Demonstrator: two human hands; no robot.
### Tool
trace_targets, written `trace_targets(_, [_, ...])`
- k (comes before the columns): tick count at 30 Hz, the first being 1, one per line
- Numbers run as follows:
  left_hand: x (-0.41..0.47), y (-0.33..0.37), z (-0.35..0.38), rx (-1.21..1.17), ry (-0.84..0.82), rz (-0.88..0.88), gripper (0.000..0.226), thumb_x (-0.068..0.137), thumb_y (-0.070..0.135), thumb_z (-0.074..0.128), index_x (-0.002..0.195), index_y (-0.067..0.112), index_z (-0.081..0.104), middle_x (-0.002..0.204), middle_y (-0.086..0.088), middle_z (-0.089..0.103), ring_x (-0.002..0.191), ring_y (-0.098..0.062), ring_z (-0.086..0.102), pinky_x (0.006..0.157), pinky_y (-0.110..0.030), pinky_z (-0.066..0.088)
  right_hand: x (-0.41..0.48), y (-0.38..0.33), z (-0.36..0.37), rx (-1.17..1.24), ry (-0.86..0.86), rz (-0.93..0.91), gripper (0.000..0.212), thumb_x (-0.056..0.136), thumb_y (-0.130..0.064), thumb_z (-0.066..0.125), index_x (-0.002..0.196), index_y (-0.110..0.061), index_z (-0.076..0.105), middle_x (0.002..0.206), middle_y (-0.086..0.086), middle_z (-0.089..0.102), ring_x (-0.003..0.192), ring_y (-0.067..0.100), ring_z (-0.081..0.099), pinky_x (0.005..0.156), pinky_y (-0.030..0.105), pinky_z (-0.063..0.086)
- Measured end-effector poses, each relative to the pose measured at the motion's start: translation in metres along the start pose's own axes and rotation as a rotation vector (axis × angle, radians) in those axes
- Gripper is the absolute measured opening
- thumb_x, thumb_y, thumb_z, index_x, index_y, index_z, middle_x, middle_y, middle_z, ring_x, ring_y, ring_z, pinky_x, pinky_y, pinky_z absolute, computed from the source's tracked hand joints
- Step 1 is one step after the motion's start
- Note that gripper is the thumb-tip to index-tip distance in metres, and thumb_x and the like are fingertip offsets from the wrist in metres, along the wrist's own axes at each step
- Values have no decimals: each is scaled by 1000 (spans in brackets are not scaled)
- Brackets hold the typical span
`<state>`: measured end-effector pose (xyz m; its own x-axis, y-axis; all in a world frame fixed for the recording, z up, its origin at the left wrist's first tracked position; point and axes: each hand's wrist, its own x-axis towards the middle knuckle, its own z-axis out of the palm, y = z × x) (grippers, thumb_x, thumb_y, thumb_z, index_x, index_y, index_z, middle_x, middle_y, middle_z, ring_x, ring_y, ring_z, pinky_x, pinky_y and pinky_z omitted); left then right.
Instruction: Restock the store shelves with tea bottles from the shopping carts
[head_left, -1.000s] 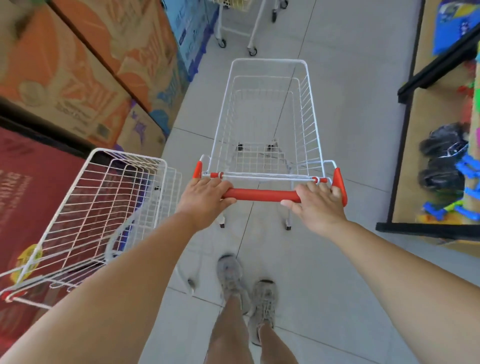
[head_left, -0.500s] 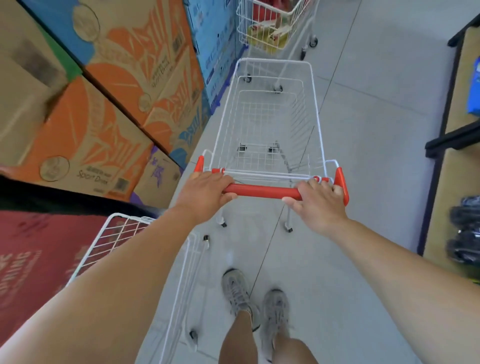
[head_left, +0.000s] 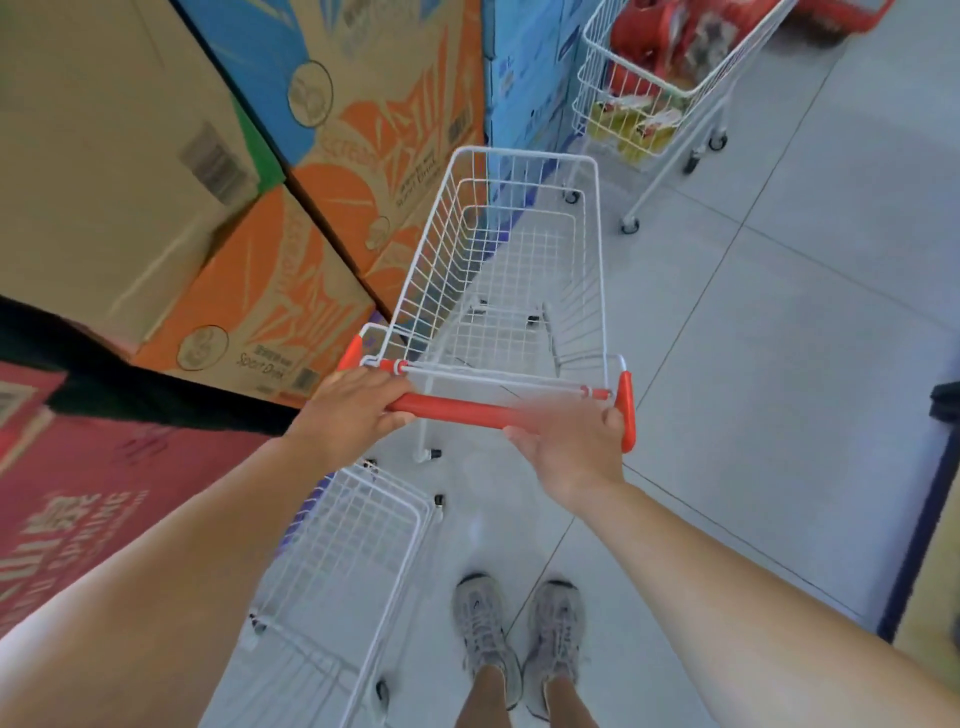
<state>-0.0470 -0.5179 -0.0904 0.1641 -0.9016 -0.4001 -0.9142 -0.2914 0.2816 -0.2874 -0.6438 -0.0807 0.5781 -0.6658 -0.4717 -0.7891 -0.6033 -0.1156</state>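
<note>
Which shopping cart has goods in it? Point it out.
The far cart at upper right, holding red and yellow packs; the held cart and the near-left cart look empty.

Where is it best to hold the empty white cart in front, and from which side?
Grip the red handle bar of the empty cart, coming from the near side with the palm down. The bar is round and lies level across the end facing the person; its walls are only thin wire. The left hand grips it this way.
</note>
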Motion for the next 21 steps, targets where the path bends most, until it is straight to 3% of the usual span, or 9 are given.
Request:
trace_targets(3, [-8,-18,-1,-19,-4,-4,22,95,50,48,114,39,54,108,16,56,108,-13,50,97,-34,35,1,-19,3,-6,6,-14,53,95,-62,26,122,-22,49,124,3,53,118,29,45,98,45,28])
trace_targets(12, [-24,-33,-5,-9,8,-38,26,99,41,48,124,38,51,106,17,47,111,-13,42,103,-31,25,-5,-49,15,17,0,16,53,96,-61,22,124,-23,47,127,3,51,120,29,43,98,46,26])
trace_targets(17, [-28,-22,0,21,27,-97,41,100,42,45,140,33,44,137,9,50,129,-18,37,115,-34,16,-7,-46,14,74,-15,7,52,96,-61,26,131,-27,44,132,1,47,127,27,38,104,45,22])
trace_targets(21, [-42,10,-6,-71,175,-217,57,100,29,51,152,21,30,157,-1,31,147,-23,21,122,-38,8,-16,-35,7,412,118,-38,47,96,-45,46,139,-25,43,134,1,44,130,25,34,111,36,19])
